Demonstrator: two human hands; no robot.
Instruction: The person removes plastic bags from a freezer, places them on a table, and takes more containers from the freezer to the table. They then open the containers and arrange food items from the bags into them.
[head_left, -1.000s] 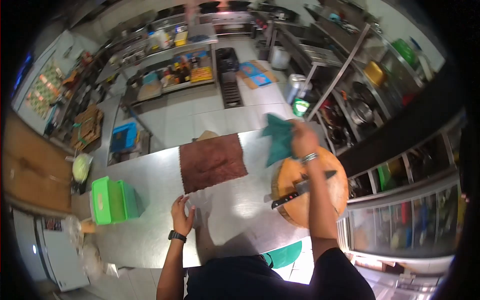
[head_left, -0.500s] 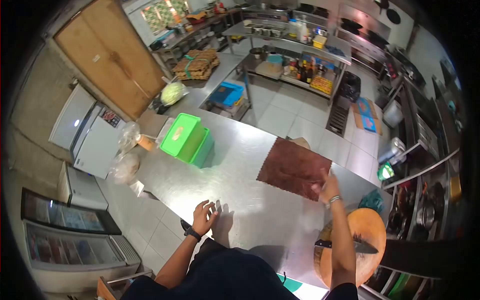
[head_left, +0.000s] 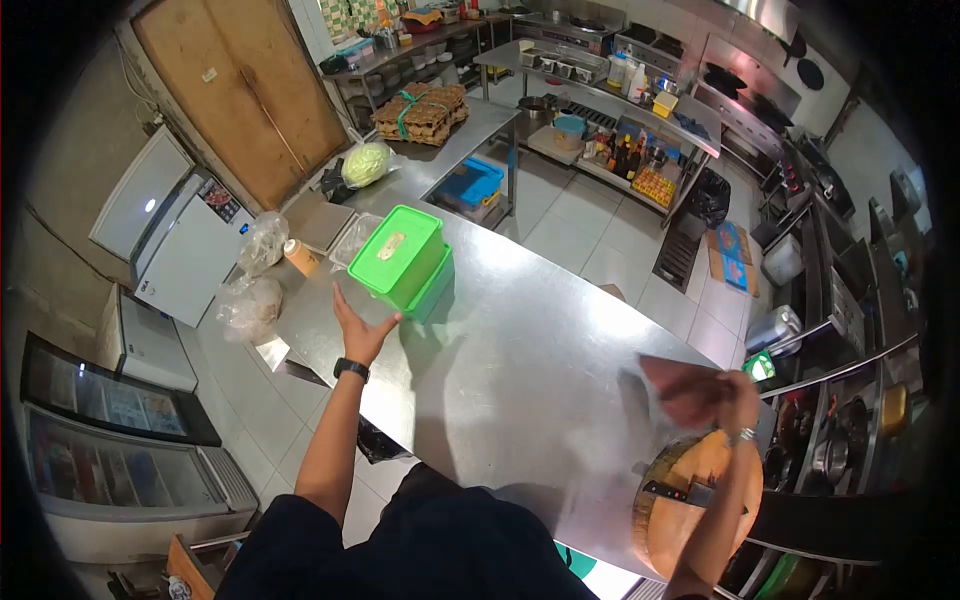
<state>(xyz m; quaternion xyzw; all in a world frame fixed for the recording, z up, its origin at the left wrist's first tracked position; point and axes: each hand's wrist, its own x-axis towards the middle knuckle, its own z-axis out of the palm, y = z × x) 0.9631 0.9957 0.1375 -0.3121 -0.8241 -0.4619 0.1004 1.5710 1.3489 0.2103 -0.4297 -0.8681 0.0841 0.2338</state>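
My right hand (head_left: 741,402) grips a reddish-brown cloth (head_left: 682,388), bunched up at the right end of the steel table. Just below it lies a round wooden chopping board (head_left: 668,540), with a black-handled knife (head_left: 672,491) across it, partly hidden by my forearm. My left hand (head_left: 361,332) is open, its thumb and fingers spread, by the near side of a bright green lidded plastic container (head_left: 402,258). A second green box (head_left: 433,288) shows beneath and behind that container.
A squeeze bottle (head_left: 298,256) and plastic bags (head_left: 250,308) stand left of the container. Farther back are a wrapped cabbage (head_left: 366,165) and tied egg trays (head_left: 420,112). The steel table (head_left: 520,400) runs between my hands. Shelves with pans line the right side.
The cloth was spread flat on the table under my right hand; now it is gathered and pulled right, towards the board. My left hand has moved forward and left to the green container.
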